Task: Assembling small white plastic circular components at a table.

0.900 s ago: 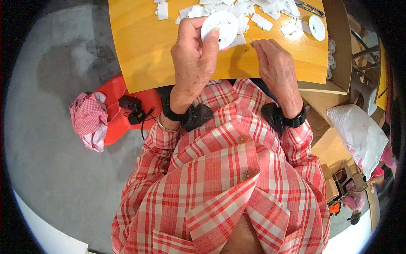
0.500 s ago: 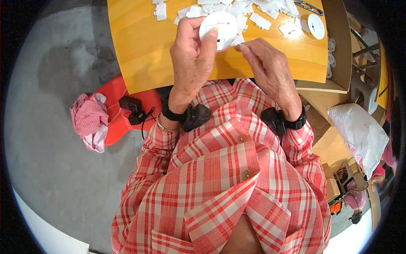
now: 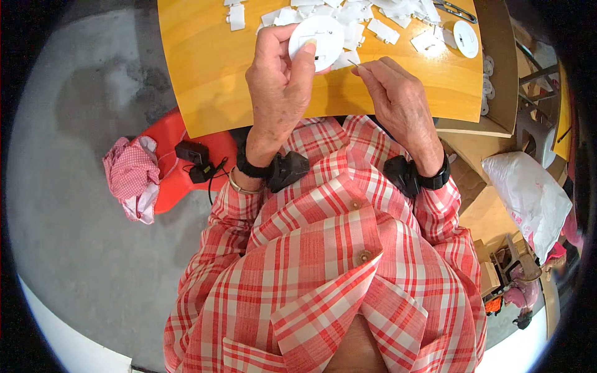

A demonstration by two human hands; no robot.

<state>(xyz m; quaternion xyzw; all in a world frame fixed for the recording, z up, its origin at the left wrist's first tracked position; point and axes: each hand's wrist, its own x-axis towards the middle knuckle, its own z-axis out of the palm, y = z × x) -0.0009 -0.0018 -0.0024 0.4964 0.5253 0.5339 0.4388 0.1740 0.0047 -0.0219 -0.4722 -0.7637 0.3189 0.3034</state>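
My left hand (image 3: 280,84) is closed on a round white plastic disc (image 3: 323,34), the thumb pressed on its face near a small dark slot. To the right, my right hand (image 3: 398,96) pinches a thin, dark, pin-like piece (image 3: 353,62) between thumb and forefinger. Its tip points toward the disc and stands apart from it; its exact kind is too small to make out. Past both hands, a pile of flat white plastic pieces (image 3: 384,31) lies on the yellow wooden table (image 3: 217,74). Another white disc (image 3: 465,39) rests near the table's right edge.
Dark-handled tweezers or pliers (image 3: 457,10) lie at the far right. An open cardboard box (image 3: 500,93) with white parts stands beside the table. At left, a red stool (image 3: 177,186) carries black adapters and a checked cloth (image 3: 132,174). A white plastic bag (image 3: 528,199) sits right.
My left hand has shifted slightly left with the disc. The pin-like piece in my right hand has come away from the disc's edge, leaving a wider gap between the hands.
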